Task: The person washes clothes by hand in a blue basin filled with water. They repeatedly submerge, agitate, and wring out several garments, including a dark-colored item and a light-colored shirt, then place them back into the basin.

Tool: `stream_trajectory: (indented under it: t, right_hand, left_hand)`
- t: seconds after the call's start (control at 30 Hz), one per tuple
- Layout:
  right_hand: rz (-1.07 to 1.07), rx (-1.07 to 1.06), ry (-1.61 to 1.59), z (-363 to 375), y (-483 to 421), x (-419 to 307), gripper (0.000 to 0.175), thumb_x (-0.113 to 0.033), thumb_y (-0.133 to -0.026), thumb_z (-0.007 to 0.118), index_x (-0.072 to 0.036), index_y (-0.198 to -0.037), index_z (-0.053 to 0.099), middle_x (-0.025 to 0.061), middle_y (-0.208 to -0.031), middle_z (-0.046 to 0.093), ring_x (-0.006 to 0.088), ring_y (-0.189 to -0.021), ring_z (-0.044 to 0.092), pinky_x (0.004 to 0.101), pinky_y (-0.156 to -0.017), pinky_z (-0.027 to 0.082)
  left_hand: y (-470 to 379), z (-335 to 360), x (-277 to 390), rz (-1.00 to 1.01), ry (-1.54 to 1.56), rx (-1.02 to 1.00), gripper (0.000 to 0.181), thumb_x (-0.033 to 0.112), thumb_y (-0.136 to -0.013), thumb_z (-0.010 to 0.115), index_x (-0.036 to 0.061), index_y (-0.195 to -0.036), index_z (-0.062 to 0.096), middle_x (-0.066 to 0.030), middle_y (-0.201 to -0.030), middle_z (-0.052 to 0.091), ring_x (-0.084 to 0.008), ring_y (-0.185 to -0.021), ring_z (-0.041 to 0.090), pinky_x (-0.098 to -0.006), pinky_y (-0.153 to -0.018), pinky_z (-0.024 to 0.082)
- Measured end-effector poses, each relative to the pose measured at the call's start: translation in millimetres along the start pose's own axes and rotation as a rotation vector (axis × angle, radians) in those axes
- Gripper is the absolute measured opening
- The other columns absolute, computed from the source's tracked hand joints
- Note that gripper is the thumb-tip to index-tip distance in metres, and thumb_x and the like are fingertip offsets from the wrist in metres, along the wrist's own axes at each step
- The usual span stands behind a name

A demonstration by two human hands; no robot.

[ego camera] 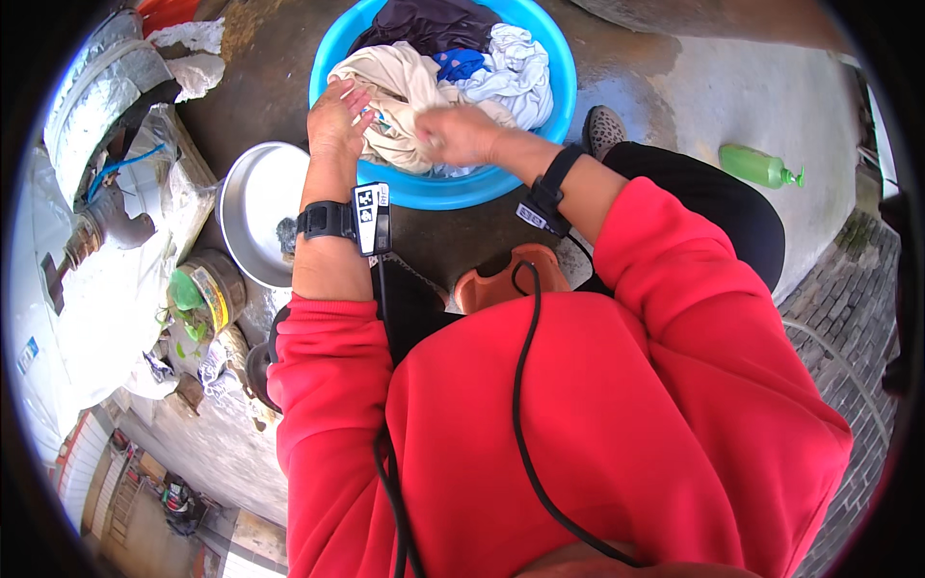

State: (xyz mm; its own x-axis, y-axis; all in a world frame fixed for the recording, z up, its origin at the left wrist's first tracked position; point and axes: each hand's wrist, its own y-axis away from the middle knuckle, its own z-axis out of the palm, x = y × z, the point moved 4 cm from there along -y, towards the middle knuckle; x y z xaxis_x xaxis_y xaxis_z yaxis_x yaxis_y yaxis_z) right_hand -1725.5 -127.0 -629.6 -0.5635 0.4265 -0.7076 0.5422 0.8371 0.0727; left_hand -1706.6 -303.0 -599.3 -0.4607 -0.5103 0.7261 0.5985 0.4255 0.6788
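Observation:
A bright blue plastic basin [560,72] full of laundry stands before me. In it lie a beige cloth [394,68], a dark purple garment [433,25], a white cloth [520,79] and a small blue patterned cloth [461,65]. My left hand [338,119] is over the basin's left rim, its fingers apart beside the beige cloth. Above that cloth's lower right part is my right hand [459,136], blurred and with curled fingers. Whether it grips any fabric cannot be seen. Both wrists wear black straps with small devices.
A metal pan [253,209] holding a dark scouring pad [287,235] stands left of the basin. A green pump bottle [755,166] lies on its side on the concrete at right. Part of an orange plastic stool [538,264] shows beneath me. Black cables [522,404] hang over my sweatshirt.

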Motion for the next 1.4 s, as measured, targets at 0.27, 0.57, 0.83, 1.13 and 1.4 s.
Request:
stream_trajectory:
  t: [0.27,0.57,0.83,1.13,1.4]
  right_hand:
    - [0.038,-0.356,0.286,96,38,52,0.025,-0.009,-0.084,0.049,-0.016,-0.105,0.063,0.0040,-0.108,0.056,0.0225,-0.107,0.056,0.0354,-0.088,0.048]
    - [0.304,-0.356,0.272,133,16,81,0.023,-0.014,-0.085,0.047,-0.006,-0.100,0.062,0.0144,-0.097,0.065,0.0301,-0.093,0.063,0.0402,-0.083,0.049]
    - [0.332,-0.320,-0.393,76,-2,45,0.010,-0.015,-0.075,0.065,-0.010,-0.083,0.067,0.0104,-0.082,0.068,0.0239,-0.078,0.065,0.0362,-0.073,0.051]
    - [0.095,0.626,-0.736,-26,-43,-34,0.010,-0.014,-0.072,0.068,-0.008,-0.078,0.064,0.0098,-0.082,0.065,0.0232,-0.075,0.064,0.0326,-0.068,0.049]
    - [0.495,0.664,-0.466,-37,-57,-29,0.030,-0.038,-0.084,0.060,-0.011,-0.075,0.068,0.0108,-0.070,0.065,0.0281,-0.066,0.062,0.0405,-0.064,0.048]
  left_hand:
    - [-11,-7,-34,-0.094,-0.160,-0.023,0.027,0.024,-0.091,0.051,0.0041,-0.110,0.056,-0.0095,-0.102,0.060,-0.0201,-0.096,0.059,-0.0368,-0.087,0.045]
    - [-21,-10,-65,-0.139,-0.326,-0.087,0.033,0.027,-0.090,0.055,0.0070,-0.116,0.055,-0.0063,-0.102,0.061,-0.0175,-0.096,0.058,-0.0363,-0.082,0.045]
    - [-12,-15,-58,-0.089,-0.231,-0.112,0.023,0.025,-0.090,0.056,0.0053,-0.102,0.060,-0.0087,-0.091,0.064,-0.0170,-0.084,0.061,-0.0297,-0.073,0.048]
    - [-15,10,-60,-0.008,0.143,-0.217,0.033,0.035,-0.093,0.051,0.0088,-0.111,0.055,-0.0062,-0.103,0.057,-0.0193,-0.093,0.054,-0.0339,-0.083,0.045]
    - [-11,37,-72,-0.115,0.328,-0.165,0.036,0.031,-0.095,0.047,0.0047,-0.119,0.054,-0.0091,-0.106,0.060,-0.0214,-0.093,0.060,-0.0352,-0.078,0.050]
